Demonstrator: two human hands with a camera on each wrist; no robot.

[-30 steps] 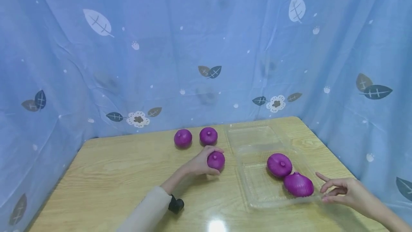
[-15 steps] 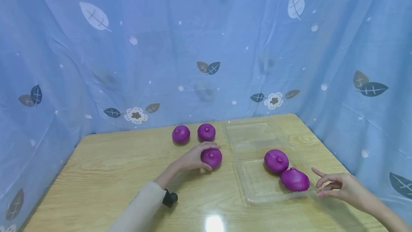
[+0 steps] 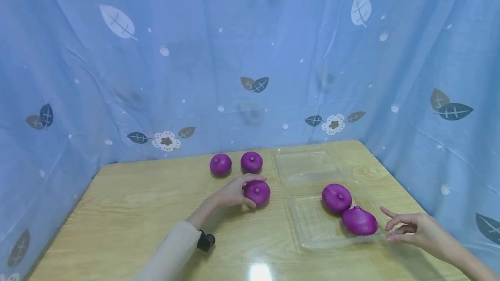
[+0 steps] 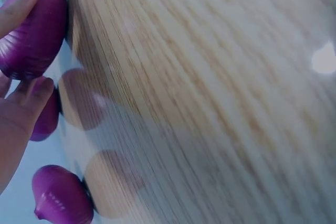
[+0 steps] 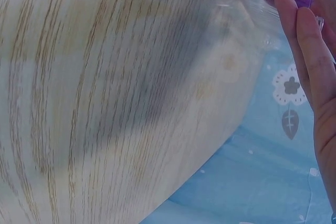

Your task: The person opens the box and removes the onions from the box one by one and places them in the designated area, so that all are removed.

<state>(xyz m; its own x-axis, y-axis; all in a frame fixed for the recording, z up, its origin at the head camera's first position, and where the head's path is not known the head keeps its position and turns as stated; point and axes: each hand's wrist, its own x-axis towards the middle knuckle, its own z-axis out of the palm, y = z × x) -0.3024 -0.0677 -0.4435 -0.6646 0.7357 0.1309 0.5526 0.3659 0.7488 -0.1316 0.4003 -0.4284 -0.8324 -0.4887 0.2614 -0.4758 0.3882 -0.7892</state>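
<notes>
On the wooden table, my left hand (image 3: 235,192) has its thumb and fingers curled round a purple onion (image 3: 258,194). In the left wrist view that same onion (image 4: 37,30) sits between the fingertips, its underside close to the tabletop. Two more purple onions, one on the left (image 3: 220,165) and one on the right (image 3: 251,162), lie behind it. A clear plastic container (image 3: 308,243) bears two onions, a rear one (image 3: 337,198) and a front one (image 3: 360,220). My right hand (image 3: 416,231) is at the container's right rim, fingers loosely bent; contact with the rim is unclear.
The container's clear lid part (image 3: 306,162) lies folded back behind it. A blue patterned curtain (image 3: 250,55) closes off the back and both sides of the table (image 3: 129,220). Light glares off the front of the tabletop.
My left hand and its onion have shifted slightly left, and the thumb has drawn back round the onion's side. The right hand stays by the container. The whole head view has shifted a little.
</notes>
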